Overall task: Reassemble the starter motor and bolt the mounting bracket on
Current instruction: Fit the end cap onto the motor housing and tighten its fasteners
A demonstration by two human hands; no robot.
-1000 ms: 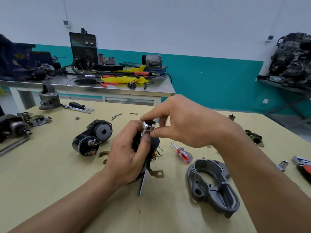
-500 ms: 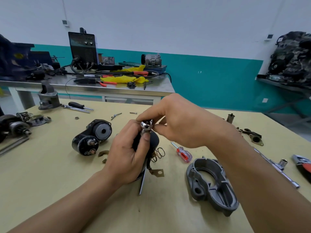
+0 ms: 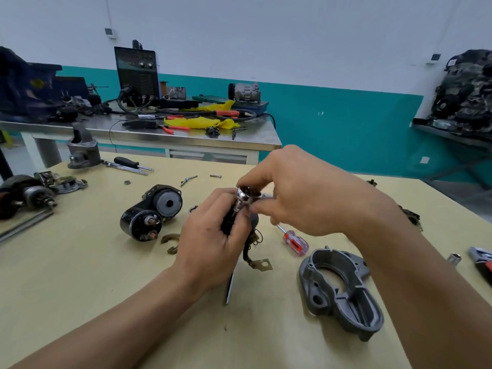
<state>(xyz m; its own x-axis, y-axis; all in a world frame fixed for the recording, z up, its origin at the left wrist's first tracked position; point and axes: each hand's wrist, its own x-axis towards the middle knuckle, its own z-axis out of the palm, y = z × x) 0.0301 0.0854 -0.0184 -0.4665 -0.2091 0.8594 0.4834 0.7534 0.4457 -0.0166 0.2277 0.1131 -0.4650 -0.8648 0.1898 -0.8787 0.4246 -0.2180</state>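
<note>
One motor body (image 3: 226,223) is held upright, left of the one grey mounting bracket (image 3: 343,294) on the counter (image 3: 80,275). The left hand (image 3: 210,243) wraps its grip round the body. The right hand (image 3: 300,193) has its grip pinching the one shiny cap (image 3: 243,196) on top. One red screwdriver (image 3: 295,242) lies just beyond the bracket, and one solenoid unit (image 3: 151,211) farther left.

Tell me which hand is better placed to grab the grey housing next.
Probably the right hand: it only pinches the shiny cap, and the grey housing lies beside its forearm, while the left hand grips the black motor body.
</note>
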